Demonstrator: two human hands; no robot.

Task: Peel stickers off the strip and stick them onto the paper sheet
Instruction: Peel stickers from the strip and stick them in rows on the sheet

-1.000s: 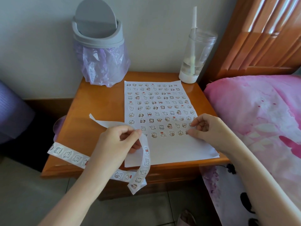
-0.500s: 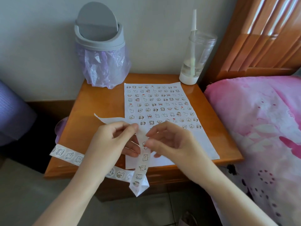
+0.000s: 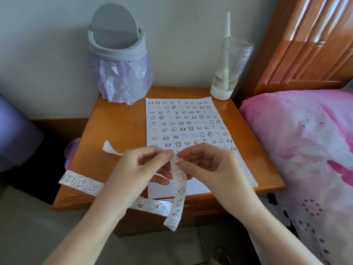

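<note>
Fingers (image 3: pixel 191 151) of the right hand (image 3: pixel 212 169), on the white sticker-filled paper sheet (image 3: pixel 187 119) a second ago, now curl together pinching the top sticker (image 3: pixel 176 162) of the white cartoon-sticker strip (image 3: pixel 180 188), which the left hand (image 3: pixel 137 169) pinches above the near edge of the orange wooden tabletop (image 3: pixel 118 127).

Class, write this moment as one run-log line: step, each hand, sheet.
step: peel | left hand: holds sticker strip | right hand: pinches top sticker | paper sheet: rows filled, near end bare

glossy varnished wood table (image 3: pixel 122 121); matt paper sheet (image 3: pixel 191 188); crinkled shiny plastic bag (image 3: pixel 124 77).
</note>
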